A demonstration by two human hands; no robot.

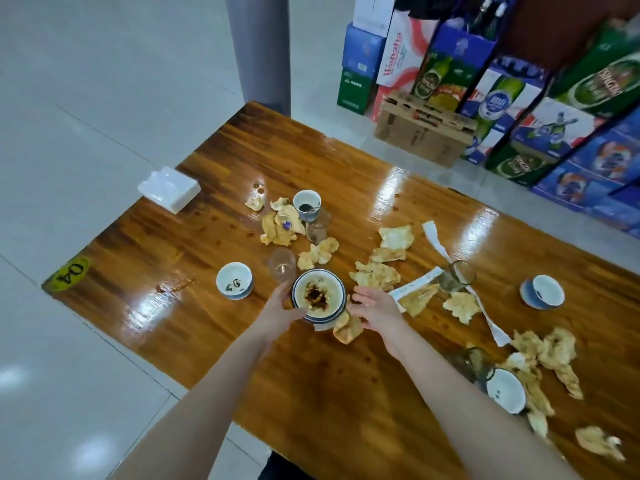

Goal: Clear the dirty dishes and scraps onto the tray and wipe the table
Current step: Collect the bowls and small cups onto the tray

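While the dirty bowl point(318, 295) sat near the middle of the table point(156, 244), looking hard, easy to break and greasy inside, the left hand point(282, 306) gripped its dry outside edge and the right hand point(375, 308) was open just beside it.

Both hands at the stained bowl on the table.
The left hand point(278, 306) grips the left rim of the bowl point(318, 296). The right hand point(379, 308), fingers relaxed, is just beside the right rim. Yellowish scraps point(375, 275), a small cup point(234, 281) and a glass point(282, 265) lie near on the wooden table point(346, 393).
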